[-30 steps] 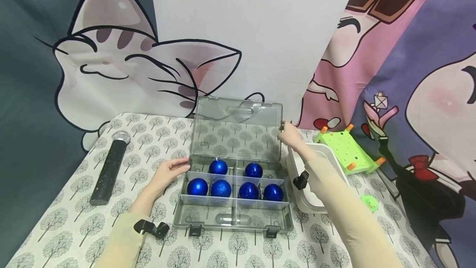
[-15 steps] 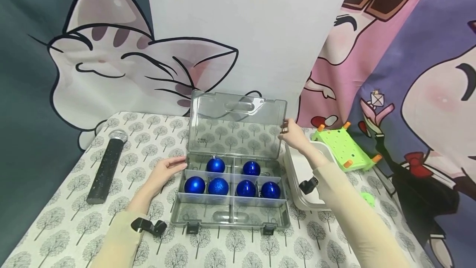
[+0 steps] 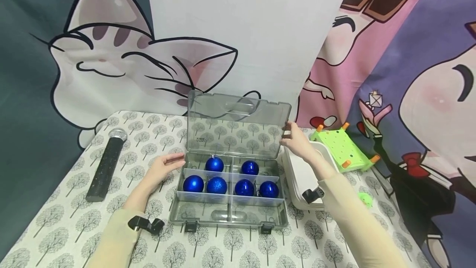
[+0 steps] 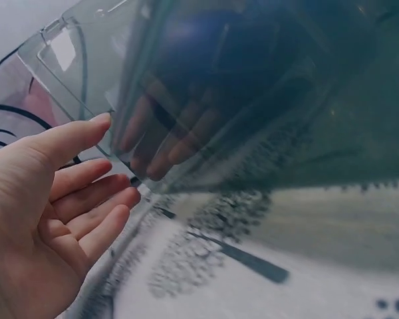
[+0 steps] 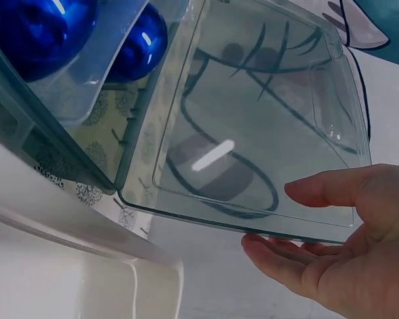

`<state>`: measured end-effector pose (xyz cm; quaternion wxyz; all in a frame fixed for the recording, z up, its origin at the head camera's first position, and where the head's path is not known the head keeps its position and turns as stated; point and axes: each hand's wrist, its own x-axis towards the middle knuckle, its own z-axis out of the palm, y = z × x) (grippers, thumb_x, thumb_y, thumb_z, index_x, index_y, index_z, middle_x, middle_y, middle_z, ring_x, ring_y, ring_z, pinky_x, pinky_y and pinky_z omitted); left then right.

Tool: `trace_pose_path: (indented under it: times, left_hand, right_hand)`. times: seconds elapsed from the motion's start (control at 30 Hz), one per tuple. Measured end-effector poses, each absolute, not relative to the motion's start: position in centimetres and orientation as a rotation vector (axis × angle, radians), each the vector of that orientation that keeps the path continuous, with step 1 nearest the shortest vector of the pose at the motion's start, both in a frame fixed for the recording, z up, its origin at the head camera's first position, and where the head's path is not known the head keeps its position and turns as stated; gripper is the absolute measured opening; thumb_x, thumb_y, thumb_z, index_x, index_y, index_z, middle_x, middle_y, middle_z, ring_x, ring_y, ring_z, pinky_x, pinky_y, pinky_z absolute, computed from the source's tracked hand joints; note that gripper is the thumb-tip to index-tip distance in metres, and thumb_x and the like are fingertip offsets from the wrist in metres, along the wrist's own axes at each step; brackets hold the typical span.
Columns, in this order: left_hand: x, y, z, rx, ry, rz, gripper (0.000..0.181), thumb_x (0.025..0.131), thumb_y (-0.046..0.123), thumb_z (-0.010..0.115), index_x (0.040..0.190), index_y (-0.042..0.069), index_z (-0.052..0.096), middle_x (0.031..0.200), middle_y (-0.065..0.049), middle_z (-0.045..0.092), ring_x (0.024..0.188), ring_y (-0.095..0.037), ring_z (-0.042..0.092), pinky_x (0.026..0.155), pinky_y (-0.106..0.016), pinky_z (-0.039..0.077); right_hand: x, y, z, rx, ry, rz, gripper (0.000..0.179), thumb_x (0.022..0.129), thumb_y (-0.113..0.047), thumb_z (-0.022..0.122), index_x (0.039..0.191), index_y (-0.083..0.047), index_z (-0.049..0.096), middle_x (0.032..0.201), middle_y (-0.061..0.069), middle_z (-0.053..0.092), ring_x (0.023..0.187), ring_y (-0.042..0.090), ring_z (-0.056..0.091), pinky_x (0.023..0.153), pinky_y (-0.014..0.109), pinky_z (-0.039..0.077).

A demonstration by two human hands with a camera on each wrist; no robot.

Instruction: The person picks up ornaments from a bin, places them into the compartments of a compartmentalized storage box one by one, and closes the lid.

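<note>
A grey see-through divided box (image 3: 201,216) stands on the table with its lid (image 3: 238,131) raised at the back. Several blue Christmas balls (image 3: 217,185) lie in its back and middle compartments; the front row holds none. My right hand (image 3: 297,139) holds the lid's right edge, the thumb (image 5: 326,187) on the inner face and the fingers (image 5: 276,262) along the edge. Beside the box's back left corner, my left hand (image 3: 163,168) has its fingers extended, their tips at or near the side wall. Whether they touch it, I cannot tell.
Right of the box is a white plastic tub (image 3: 306,208), under my right forearm. Behind it sits a green pegged toy stand (image 3: 343,150), with a small green piece (image 3: 365,199) nearer. A black microphone (image 3: 108,164) lies at the left. Printed curtains hang behind the table.
The lid has swung up and towards me, from leaning back to nearer upright. My right hand has moved along with its edge. The left hand stays beside the box; the view shifts slightly.
</note>
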<state>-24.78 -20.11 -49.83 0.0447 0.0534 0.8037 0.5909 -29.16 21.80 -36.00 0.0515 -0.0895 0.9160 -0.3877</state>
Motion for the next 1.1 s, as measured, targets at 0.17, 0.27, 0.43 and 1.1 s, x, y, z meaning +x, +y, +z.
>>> trace_pose_path:
  times: [0.17, 0.27, 0.43, 1.1]
  left_hand:
    - [-24.8, -20.2, -48.0, 0.148, 2.487, 1.821, 0.051, 0.096, 0.026, 0.063, 0.138, 0.000, 0.052, 0.141, -0.017, 0.054, 0.127, -0.024, 0.055, 0.103, -0.021, 0.042]
    - [-25.2, -20.1, -46.5, 0.165, 2.470, 1.843, 0.051, 0.098, 0.025, 0.061, 0.141, 0.002, 0.048, 0.145, -0.016, 0.050, 0.132, -0.027, 0.050, 0.109, -0.028, 0.040]
    - [-26.0, -20.3, -43.4, 0.224, 2.503, 1.838, 0.053, 0.099, 0.026, 0.057, 0.144, 0.001, 0.044, 0.147, -0.019, 0.047, 0.134, -0.036, 0.046, 0.115, -0.046, 0.033]
    - [-27.5, -19.8, -40.0, 0.359, 2.593, 1.666, 0.055, 0.100, 0.025, 0.056, 0.142, -0.008, 0.042, 0.144, -0.026, 0.046, 0.130, -0.042, 0.049, 0.112, -0.051, 0.035]
  right_hand:
    - [-28.0, 22.1, -35.8, -0.294, 2.788, -1.186, 0.069, 0.091, -0.002, 0.053, 0.147, 0.014, 0.016, 0.144, 0.035, 0.038, 0.127, 0.049, 0.048, 0.103, 0.055, 0.044]
    - [-27.4, 22.3, -35.8, -0.305, 2.783, -1.217, 0.067, 0.092, 0.000, 0.052, 0.146, 0.014, 0.016, 0.144, 0.036, 0.036, 0.128, 0.050, 0.046, 0.103, 0.055, 0.044]
    - [-26.6, 22.6, -36.0, -0.324, 2.772, -1.276, 0.065, 0.091, 0.005, 0.051, 0.145, 0.014, 0.016, 0.144, 0.037, 0.035, 0.129, 0.052, 0.045, 0.104, 0.054, 0.043]
    - [-24.9, 23.8, -36.5, -0.443, 2.721, -1.404, 0.058, 0.096, 0.002, 0.054, 0.145, 0.010, 0.024, 0.145, 0.037, 0.037, 0.131, 0.050, 0.043, 0.104, 0.055, 0.042]
